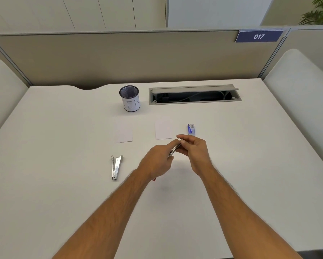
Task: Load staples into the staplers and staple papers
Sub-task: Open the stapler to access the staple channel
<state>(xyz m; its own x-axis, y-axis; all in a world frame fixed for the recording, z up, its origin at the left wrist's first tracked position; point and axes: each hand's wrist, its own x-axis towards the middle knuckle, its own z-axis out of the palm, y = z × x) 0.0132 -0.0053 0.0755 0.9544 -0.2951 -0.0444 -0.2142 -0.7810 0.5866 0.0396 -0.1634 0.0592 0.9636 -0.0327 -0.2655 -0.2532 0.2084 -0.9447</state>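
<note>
held stapler: small metal stapler (pixel 174 149) lifted just above the white desk (pixel 63 146) at centre, gripped between both hands, mostly hidden by fingers
left hand: left hand (pixel 157 161) has its fingers curled round the near end of the stapler
right hand: right hand (pixel 194 152) pinches the far end, thumb and fingertips pressed on the metal tip
second stapler: hinged-open stapler (pixel 116 167) lies on the desk to the left, well apart from the hands
staple box: blue staple box (pixel 191 129) sits just beyond the right hand, looks closed (can't be sure)
papers: left paper slip (pixel 123 132) and right paper slip (pixel 163 130) lie flat, far of the hands, unstapled
step (my read): opening or checking the held stapler for loading; no staples visible
risk: thin tip pinch could slip and the sprung part snap on a finger; loose staple strip could break or scatter if forced in crooked
risk 2: right hand is near the box and right slip, a careless reach could knock them
edges: mesh pen cup (pixel 129 98) and open cable tray (pixel 194 94) are at the far side, well apart
room: wide bare desk near and on both sides of the arms
</note>
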